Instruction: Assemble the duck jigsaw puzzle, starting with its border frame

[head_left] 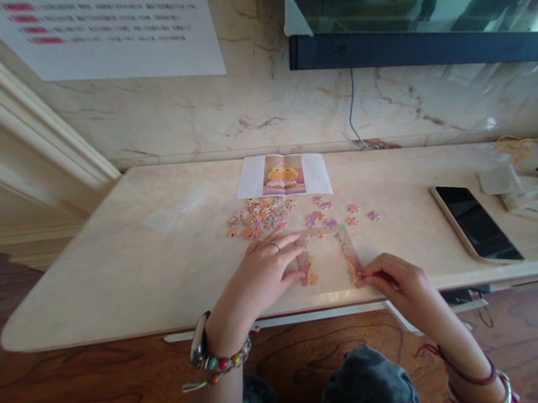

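Observation:
Joined jigsaw pieces form a partial puzzle border [346,245] near the front edge of the counter, with its near side open. My left hand [274,264] lies over the left strip of the border, fingers spread and touching it. At the lower right end of the border, my right hand [396,278] pinches a small puzzle piece, largely covered by the fingertips. A heap of loose puzzle pieces [264,215] lies beyond my left hand. Several pinkish-purple pieces [317,218] are scattered behind the border. The reference picture [283,175], a yellow figure on white paper, lies against the wall.
A phone [478,223] rests on the counter [101,271] to the right, near clear plastic packaging [537,194]. A clear plastic bag [177,209] lies left of the heap. Above the counter hang a screen [423,46] and a printed sheet [105,15].

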Tool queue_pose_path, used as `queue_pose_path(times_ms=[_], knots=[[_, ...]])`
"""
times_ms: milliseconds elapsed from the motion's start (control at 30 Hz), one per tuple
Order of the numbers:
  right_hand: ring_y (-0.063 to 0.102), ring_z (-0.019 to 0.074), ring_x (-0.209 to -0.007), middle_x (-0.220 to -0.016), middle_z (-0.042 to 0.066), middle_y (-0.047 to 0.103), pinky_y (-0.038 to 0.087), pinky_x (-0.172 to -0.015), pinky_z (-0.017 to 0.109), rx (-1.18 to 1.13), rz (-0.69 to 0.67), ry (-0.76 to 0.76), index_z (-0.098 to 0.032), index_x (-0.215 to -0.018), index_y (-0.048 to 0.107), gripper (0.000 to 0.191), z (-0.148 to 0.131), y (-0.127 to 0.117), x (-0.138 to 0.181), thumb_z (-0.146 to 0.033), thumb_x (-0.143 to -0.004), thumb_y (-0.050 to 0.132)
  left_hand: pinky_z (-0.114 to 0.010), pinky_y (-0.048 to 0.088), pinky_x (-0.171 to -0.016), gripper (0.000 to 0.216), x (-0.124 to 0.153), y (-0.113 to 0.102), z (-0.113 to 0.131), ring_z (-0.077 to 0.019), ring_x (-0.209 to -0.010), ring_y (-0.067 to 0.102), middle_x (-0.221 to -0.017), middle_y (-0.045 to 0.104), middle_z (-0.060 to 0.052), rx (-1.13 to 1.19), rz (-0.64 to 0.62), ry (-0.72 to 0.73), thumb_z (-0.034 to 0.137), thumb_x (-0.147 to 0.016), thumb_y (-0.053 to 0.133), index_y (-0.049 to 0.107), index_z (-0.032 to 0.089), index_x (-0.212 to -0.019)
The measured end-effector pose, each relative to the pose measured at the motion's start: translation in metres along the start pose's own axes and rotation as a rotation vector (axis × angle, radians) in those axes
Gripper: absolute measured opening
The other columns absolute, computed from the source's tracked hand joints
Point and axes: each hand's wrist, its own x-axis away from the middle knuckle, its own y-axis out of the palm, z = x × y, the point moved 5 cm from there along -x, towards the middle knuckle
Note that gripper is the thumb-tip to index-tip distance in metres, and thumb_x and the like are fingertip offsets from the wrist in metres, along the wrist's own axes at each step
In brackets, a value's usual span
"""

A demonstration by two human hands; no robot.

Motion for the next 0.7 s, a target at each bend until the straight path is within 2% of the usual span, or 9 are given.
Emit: queue_pose_path(times_ms=[700], knots=[[0.056, 0.013, -0.069, -0.076, 0.005, 0.059, 0.043, -0.064, 0.024, 0.059, 0.02, -0.091, -0.018, -0.078, 0.059, 0.016, 0.0026, 0.0008, -0.0019, -0.021, -0.084, 0.045, -0.041, 0.036, -0.1, 0.033, 0.0008, -0.0024, 0.0035, -0.0219, -0.121, 0.04, -0.128, 0.049, -0.003, -0.008, 0.003, -0.008, 0.024, -0.076, 0.062, 0.056, 0.022, -0.108]])
